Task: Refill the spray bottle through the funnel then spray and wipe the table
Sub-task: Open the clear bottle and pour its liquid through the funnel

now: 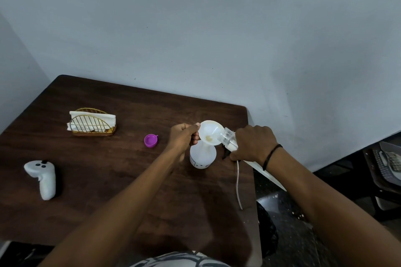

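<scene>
A white translucent spray bottle (202, 156) stands uncapped on the dark wooden table (108, 191), with a white funnel (209, 131) seated in its neck. My left hand (184, 137) pinches the funnel's left rim. My right hand (253, 145) grips a clear refill bottle (226, 136), tilted so that its open mouth rests over the funnel's right edge. A little yellowish liquid lies in the funnel's bowl. The spray head's black nozzle (225, 154) and thin white dip tube (238, 184) show under my right hand, by the table's right edge.
A purple cap (150, 140) lies upside down left of the spray bottle. A gold wire holder with white napkins (93, 124) stands at the back left. A white hand controller (43, 176) lies at the front left. Dark furniture (386, 169) stands to the right of the table.
</scene>
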Demonstrator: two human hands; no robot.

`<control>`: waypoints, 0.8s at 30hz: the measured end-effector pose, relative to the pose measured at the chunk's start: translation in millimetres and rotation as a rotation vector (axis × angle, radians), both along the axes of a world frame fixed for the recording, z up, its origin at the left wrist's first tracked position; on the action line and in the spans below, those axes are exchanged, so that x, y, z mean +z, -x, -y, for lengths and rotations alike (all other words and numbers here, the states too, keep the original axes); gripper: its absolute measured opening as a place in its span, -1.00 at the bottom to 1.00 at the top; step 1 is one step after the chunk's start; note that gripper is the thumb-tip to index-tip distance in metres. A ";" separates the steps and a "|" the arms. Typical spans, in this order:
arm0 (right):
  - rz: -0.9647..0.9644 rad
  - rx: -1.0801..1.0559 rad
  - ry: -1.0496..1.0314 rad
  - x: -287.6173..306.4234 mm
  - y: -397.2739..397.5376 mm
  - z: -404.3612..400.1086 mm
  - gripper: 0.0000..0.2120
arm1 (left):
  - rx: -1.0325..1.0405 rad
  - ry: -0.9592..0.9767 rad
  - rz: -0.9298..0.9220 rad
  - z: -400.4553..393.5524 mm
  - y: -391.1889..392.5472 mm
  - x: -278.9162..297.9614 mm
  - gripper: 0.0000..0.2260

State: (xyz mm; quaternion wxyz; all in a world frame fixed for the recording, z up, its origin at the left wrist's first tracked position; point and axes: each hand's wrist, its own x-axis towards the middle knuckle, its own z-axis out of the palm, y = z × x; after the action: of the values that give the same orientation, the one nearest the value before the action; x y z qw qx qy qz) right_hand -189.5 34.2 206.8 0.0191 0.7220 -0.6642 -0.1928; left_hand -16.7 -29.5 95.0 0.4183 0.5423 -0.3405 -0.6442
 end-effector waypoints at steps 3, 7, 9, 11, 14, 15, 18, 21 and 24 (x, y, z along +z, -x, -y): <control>-0.010 0.002 -0.008 1.0 -0.8 0.3 -0.51 | 0.000 0.002 0.002 -0.1 -0.2 0.0 -0.81; -0.014 0.003 -0.012 1.1 -2.2 0.5 -0.51 | 0.000 0.004 0.006 -0.7 -0.4 0.1 -0.82; -0.018 0.005 -0.011 1.3 -2.5 1.0 -0.52 | 0.002 0.004 -0.003 -0.7 -0.1 0.7 -0.82; -0.029 0.011 -0.014 2.0 -2.8 1.2 -0.51 | 0.002 0.003 -0.007 -0.6 0.3 1.2 -0.82; -0.048 0.018 -0.024 3.0 -3.2 2.3 -0.49 | 0.001 0.004 -0.007 -1.2 0.2 0.9 -0.82; -0.051 0.020 -0.026 3.4 -3.4 2.7 -0.49 | 0.002 0.005 -0.009 -1.5 0.0 0.6 -0.82; -0.059 0.021 -0.034 4.0 -3.8 3.6 -0.48 | 0.003 0.003 -0.010 -1.9 -0.1 1.1 -0.82; -0.062 0.024 -0.040 3.9 -4.7 3.9 -0.49 | 0.003 -0.001 -0.007 -1.3 0.0 1.3 -0.83; -0.060 0.028 -0.037 3.8 -6.1 4.4 -0.50 | 0.001 0.000 -0.008 -1.1 0.1 1.2 -0.83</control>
State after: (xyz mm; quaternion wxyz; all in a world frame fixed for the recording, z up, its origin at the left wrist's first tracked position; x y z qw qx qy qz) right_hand -183.4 29.8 210.7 0.0284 0.7253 -0.6496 -0.2261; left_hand -16.9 -28.3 96.1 0.4201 0.5399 -0.3385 -0.6461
